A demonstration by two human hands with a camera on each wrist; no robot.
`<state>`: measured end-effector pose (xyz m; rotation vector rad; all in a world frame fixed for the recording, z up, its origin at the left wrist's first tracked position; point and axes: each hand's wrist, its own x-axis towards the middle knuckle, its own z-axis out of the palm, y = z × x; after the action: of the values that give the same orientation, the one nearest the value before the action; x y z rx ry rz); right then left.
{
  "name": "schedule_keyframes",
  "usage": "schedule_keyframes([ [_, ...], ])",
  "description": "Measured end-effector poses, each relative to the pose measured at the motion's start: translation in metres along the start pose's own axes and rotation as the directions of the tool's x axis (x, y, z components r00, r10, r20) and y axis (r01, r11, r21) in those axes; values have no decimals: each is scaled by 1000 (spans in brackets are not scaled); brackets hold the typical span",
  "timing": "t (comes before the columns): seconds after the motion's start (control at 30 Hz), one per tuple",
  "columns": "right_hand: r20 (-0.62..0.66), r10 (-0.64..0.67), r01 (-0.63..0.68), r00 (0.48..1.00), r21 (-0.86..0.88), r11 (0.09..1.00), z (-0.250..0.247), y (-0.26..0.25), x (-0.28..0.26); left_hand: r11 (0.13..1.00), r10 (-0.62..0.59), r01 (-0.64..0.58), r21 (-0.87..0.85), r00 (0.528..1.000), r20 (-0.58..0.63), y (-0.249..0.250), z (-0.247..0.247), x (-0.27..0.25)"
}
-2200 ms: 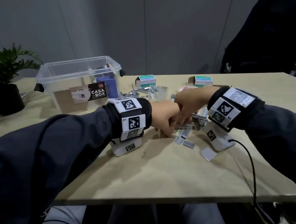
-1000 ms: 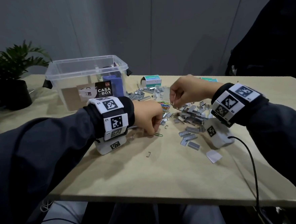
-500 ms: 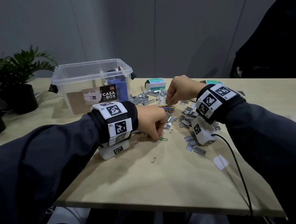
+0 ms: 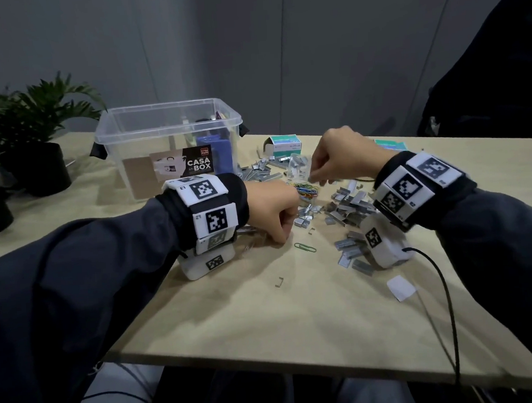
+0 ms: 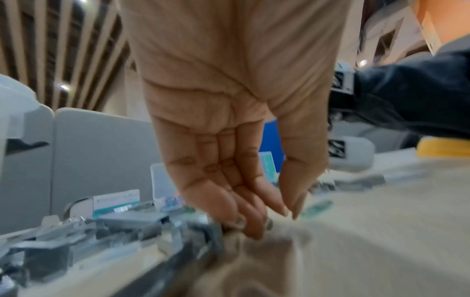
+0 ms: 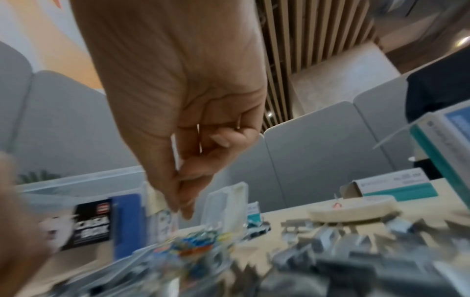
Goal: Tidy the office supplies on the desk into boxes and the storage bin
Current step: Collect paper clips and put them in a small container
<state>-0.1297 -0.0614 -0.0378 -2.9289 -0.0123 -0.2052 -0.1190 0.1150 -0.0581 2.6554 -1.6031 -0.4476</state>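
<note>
A heap of loose staple strips point(image 4: 348, 205) point(image 6: 330, 237) covers the desk's middle, with a bunch of coloured paper clips point(image 4: 305, 190) point(image 6: 193, 243) at its left. My right hand point(image 4: 314, 174) point(image 6: 182, 211) hovers just above that bunch, thumb and forefinger pinched, thin paper-clip wire point(image 6: 198, 136) showing inside the curled fingers. My left hand point(image 4: 281, 236) point(image 5: 279, 213) points down, its fingertips point(image 5: 250, 225) touching the desk beside the staples, with nothing visible between them. A green paper clip point(image 4: 304, 247) point(image 5: 318, 207) lies just right of it.
The clear storage bin point(image 4: 167, 113) stands at the back left with items inside. A small clear box point(image 4: 300, 167) and two teal staple boxes point(image 4: 282, 145) point(image 4: 390, 144) sit behind the pile. A tape roll point(image 6: 351, 209), a paper scrap point(image 4: 401, 288) and potted plants point(image 4: 40, 148) are around.
My right hand left the left hand, rose and moved back to hover over the coloured paper clips. The left hand stayed on the desk by the green clip.
</note>
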Motion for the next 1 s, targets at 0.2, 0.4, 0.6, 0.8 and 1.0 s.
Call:
schedule_keyframes([
  [0.2,500,-97,124,861,-21,992,-1,-37,-33,968,-130,125,-217,991,-8,-29,-20,-27],
  [0.4,600,-46,169,798,-150,974,18,-63,-30,928,-343,366,-73,913,222,-32,-15,-37],
  [0.6,575,-110,226,811,-133,965,22,-67,-30,910,-367,395,-128,909,197,-25,2,-25],
  [0.8,568,-134,191,812,-41,981,19,-55,-39,927,-282,310,-209,947,153,-31,5,-23],
  [1.0,493,-148,185,857,-28,982,17,-52,-40,978,-190,200,-65,973,132,-28,8,-25],
])
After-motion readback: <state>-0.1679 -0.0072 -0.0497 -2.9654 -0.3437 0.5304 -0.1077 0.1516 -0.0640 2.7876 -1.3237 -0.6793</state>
